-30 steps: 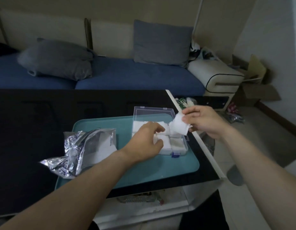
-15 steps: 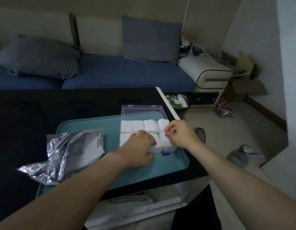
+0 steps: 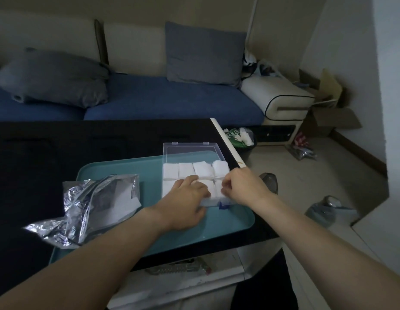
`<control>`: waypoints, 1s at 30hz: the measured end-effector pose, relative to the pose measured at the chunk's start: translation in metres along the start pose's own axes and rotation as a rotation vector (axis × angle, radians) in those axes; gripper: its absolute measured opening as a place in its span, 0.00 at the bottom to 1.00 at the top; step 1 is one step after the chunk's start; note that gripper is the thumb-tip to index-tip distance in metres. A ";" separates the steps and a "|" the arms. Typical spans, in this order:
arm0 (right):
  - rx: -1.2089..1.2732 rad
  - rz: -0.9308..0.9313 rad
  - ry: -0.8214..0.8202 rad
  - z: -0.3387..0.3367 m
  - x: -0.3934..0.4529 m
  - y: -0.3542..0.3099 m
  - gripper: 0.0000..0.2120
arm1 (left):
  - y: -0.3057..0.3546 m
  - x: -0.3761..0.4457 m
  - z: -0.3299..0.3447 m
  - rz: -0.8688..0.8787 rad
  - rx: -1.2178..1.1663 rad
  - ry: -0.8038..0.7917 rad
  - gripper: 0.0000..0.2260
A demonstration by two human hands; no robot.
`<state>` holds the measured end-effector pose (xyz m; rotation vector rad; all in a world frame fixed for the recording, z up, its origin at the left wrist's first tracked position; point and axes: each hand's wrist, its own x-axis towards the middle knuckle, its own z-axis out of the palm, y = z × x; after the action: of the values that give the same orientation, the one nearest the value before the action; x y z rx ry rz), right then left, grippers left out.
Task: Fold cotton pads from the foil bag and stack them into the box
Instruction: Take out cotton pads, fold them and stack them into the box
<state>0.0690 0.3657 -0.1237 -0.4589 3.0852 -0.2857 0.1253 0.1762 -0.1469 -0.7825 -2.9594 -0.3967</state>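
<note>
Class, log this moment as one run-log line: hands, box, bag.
left hand: pressing near-row pads | right hand: tucking pad at right end | clear box: open, on teal tray | foil bag: left, untouched

blue sofa (image 3: 172, 101), grey cushions (image 3: 204, 53), teal tray (image 3: 127, 166)

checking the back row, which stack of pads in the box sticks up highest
The far-right stack; its top pad sits raised and rumpled, the other three lie flat.
</note>
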 end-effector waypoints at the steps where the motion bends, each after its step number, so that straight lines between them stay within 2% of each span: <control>1: -0.008 0.004 -0.029 0.001 0.001 -0.002 0.06 | -0.001 -0.001 -0.001 0.002 0.000 0.012 0.19; 4: -0.013 0.021 -0.079 0.000 0.007 -0.006 0.06 | -0.005 -0.007 -0.010 -0.007 -0.065 0.079 0.18; 8: -0.133 0.037 -0.151 -0.013 0.013 -0.011 0.10 | -0.017 -0.024 -0.035 -0.033 -0.193 0.357 0.11; 10: -0.111 0.000 0.004 -0.023 0.012 -0.021 0.10 | -0.023 -0.037 -0.053 -0.103 -0.175 0.494 0.07; 12: 0.118 -0.070 0.226 -0.030 0.009 -0.041 0.07 | -0.033 -0.053 -0.068 -0.181 -0.119 0.595 0.06; 13: 0.273 -0.108 0.273 -0.033 0.004 -0.056 0.05 | -0.039 -0.061 -0.073 -0.225 -0.081 0.610 0.06; 16: 0.613 -0.227 0.172 -0.028 -0.007 -0.110 0.06 | -0.058 -0.087 -0.082 -0.433 -0.007 0.522 0.13; 19: 0.690 -0.279 0.133 0.000 -0.009 -0.159 0.05 | -0.072 -0.112 -0.089 -0.599 0.042 0.365 0.23; 21: 0.670 -0.343 0.025 0.022 -0.011 -0.190 0.02 | -0.084 -0.131 -0.089 -0.677 0.081 0.256 0.27; 23: 0.539 -0.412 -0.076 0.041 -0.013 -0.202 0.07 | -0.094 -0.140 -0.085 -0.742 0.045 0.150 0.24; 26: 0.328 -0.464 -0.192 0.061 -0.013 -0.210 0.21 | -0.110 -0.156 -0.083 -0.793 -0.101 0.123 0.13; 30: 0.236 -0.444 -0.252 0.069 -0.004 -0.211 0.33 | -0.124 -0.165 -0.079 -0.789 -0.214 0.098 0.13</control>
<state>0.1361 0.1561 -0.1536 -1.0705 2.6332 -0.5393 0.2064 -0.0277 -0.1186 0.4373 -3.0273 -0.7571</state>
